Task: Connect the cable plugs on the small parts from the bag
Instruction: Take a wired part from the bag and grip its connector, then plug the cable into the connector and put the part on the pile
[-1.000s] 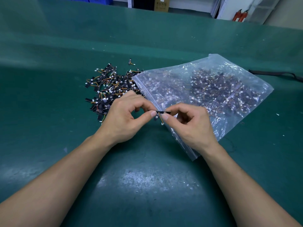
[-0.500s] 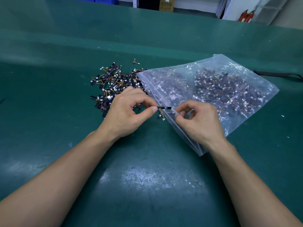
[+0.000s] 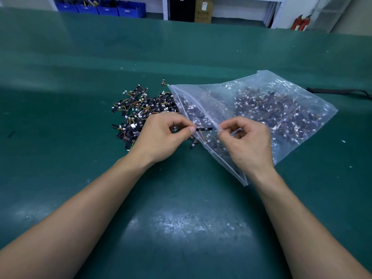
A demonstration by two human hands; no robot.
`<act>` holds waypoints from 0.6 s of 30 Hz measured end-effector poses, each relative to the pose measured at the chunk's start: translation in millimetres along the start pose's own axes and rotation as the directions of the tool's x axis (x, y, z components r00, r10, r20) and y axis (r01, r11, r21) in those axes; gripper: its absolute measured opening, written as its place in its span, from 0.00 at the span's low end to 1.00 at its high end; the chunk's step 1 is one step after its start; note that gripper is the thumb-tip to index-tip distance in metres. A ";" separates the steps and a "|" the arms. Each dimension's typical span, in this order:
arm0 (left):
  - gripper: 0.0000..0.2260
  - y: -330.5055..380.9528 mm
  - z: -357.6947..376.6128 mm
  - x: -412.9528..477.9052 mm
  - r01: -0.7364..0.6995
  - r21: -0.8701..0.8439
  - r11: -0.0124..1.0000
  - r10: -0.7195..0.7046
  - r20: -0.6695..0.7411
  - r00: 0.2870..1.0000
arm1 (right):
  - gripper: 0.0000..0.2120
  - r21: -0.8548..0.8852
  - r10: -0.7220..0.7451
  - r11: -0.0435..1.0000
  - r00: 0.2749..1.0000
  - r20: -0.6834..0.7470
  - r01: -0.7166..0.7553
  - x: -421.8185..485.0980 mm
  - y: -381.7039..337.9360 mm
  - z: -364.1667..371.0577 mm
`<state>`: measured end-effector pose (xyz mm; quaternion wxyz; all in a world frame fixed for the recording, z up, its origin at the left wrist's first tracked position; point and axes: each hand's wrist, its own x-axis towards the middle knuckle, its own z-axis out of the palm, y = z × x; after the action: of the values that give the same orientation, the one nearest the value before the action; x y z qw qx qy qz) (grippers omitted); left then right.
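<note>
L hand [image 3: 161, 135]: pinching black strip [image 3: 204, 129] | R hand [image 3: 247, 141]: fingertips pinched, can't tell on what | over bag [image 3: 221, 91] mouth, beside parts pile [image 3: 141, 109]

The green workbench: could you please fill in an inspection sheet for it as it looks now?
Surface: green bench mat, scuffed and shiny near the person.
Job's things: clear zip bag of small wired parts; loose pile of the same left of it.
Clutter: white scraps on the mat, right.
Hands: left hand pinches a black strip part; right hand pinches beside it, what it holds unclear.
Cables: the part's wire hangs free with its white plug; black strap at far right.
Surroundings: blue bins, cardboard box, red fire extinguishers behind.
</note>
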<state>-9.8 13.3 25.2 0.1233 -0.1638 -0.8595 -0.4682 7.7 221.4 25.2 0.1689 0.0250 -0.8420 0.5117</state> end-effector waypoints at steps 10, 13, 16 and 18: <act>0.09 45.5 53.3 50.3 0.001 0.472 0.882 -0.069 0.126 0.990 | 0.05 0.031 -0.078 0.996 0.992 -0.098 0.081 -1.8 -10.2 -3.4; 0.10 53.5 66.7 55.1 -0.047 0.461 0.886 -0.060 0.214 0.975 | 0.08 0.056 -0.083 0.994 0.987 -0.141 0.091 0.1 -9.8 -6.0; 0.12 51.4 71.3 49.7 -0.223 0.462 0.858 0.083 0.304 0.949 | 0.10 0.048 -0.103 0.993 0.984 -0.146 0.111 0.2 -10.2 -6.3; 0.07 45.2 64.9 45.1 -0.290 0.482 0.827 0.137 0.327 0.935 | 0.09 0.041 -0.113 0.992 0.984 -0.135 0.120 -0.3 -9.7 -4.0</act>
<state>-37.0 98.6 41.8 0.0932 -0.2844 -0.9385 -0.1720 11.1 220.2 35.1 0.2533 0.0443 -0.8134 0.5217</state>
